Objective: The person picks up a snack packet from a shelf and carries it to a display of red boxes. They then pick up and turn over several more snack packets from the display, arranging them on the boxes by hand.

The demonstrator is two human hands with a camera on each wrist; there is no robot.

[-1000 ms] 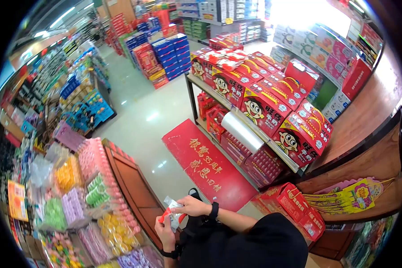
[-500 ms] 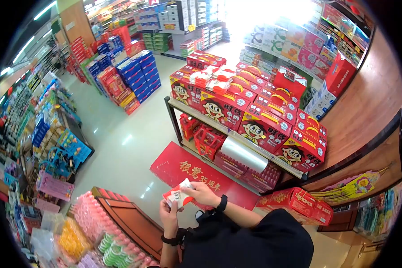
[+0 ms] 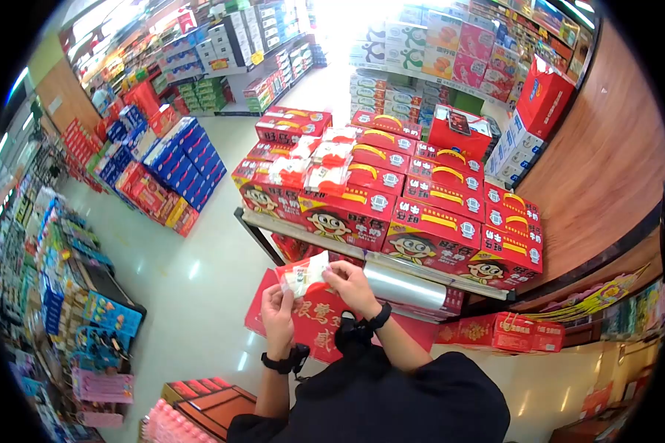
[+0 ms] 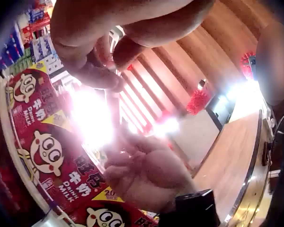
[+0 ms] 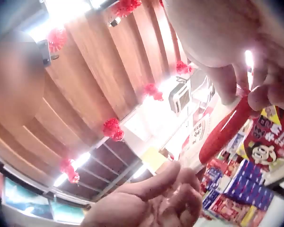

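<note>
A flat red-and-white packet [image 3: 303,275] with dark printing is held up in front of the body in the head view. My left hand [image 3: 277,317] pinches its left lower edge between thumb and fingers. At its right end my right hand [image 3: 355,288] grips the packet by a red corner. In the right wrist view the packet's red edge [image 5: 225,135] runs down from the right hand's fingertips. Glare washes the packet out in the left wrist view. Similar red-and-white packets [image 3: 325,177] lie on stacked red milk cartons [image 3: 436,229] beyond the hands.
The cartons stand on a shelf with a metal front edge [image 3: 458,280]. A red mat [image 3: 314,317] lies on the floor below. Blue boxes [image 3: 188,162] are piled to the left, and a wooden panel [image 3: 613,133] curves along the right. Pink goods [image 3: 170,424] sit at lower left.
The view has swung so the carton shelf sits nearer the middle. The packet has gone from bunched up to spread flat between both hands, and both hands have risen toward the shelf.
</note>
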